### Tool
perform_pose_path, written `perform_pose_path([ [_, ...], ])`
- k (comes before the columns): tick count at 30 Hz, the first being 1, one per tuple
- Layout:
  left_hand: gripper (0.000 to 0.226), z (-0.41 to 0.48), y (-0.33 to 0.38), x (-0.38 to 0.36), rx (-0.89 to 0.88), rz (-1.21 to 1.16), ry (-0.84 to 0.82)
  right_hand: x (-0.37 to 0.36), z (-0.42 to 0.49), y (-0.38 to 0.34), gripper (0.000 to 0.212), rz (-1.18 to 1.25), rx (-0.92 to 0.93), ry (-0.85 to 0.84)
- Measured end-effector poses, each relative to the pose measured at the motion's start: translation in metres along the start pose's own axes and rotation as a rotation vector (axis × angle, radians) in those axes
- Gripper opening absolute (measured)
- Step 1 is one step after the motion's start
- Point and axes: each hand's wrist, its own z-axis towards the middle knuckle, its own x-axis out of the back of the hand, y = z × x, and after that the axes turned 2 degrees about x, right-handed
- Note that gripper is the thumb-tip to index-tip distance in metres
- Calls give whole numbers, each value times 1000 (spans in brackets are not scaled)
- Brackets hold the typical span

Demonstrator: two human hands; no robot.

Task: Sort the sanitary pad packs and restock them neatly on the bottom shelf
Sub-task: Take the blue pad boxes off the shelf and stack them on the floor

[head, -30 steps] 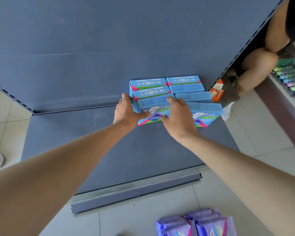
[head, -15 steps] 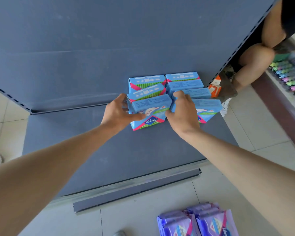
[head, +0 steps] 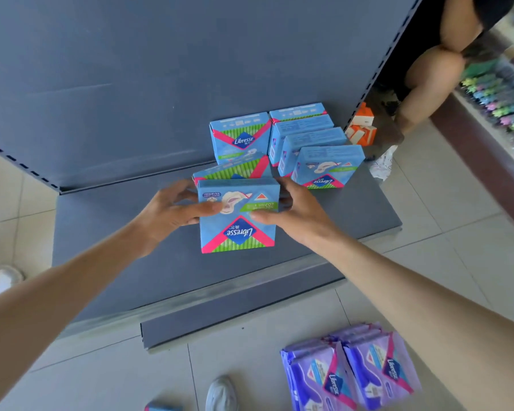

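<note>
At the bottom shelf (head: 116, 247), mid-deck: my left hand (head: 172, 212) and right hand (head: 297, 215) clamp one blue pack (head: 238, 232) by its sides, thumbs across its face, print upside down. Just behind at 12 o'clock, a leaning pack (head: 235, 170); at 2, a tidy row (head: 324, 161). Risk: shoving back could topple the leaner and skew that row. At 5, purple packs (head: 350, 369) wait on the floor.
</note>
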Motion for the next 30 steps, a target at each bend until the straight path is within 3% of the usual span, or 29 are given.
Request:
perform_pose_path([
  [7, 46, -36, -8, -93, 115, -357, 183, 16, -61, 37, 37, 201, -55, 156],
  [12, 53, -47, -13, -158, 194, -406, 232, 43, -110, 65, 32, 283, -140, 312],
  [16, 59, -56, -12, -207, 117, -293, 130, 73, -144, 91, 19, 338, -184, 439],
  [25, 47, -77, -41, -320, 103, -45, -114, 116, -252, 158, 34, 393, -349, 737],
  [30, 36, -102, -63, -387, 122, 84, -294, 123, -324, 203, 20, 370, -446, 891],
])
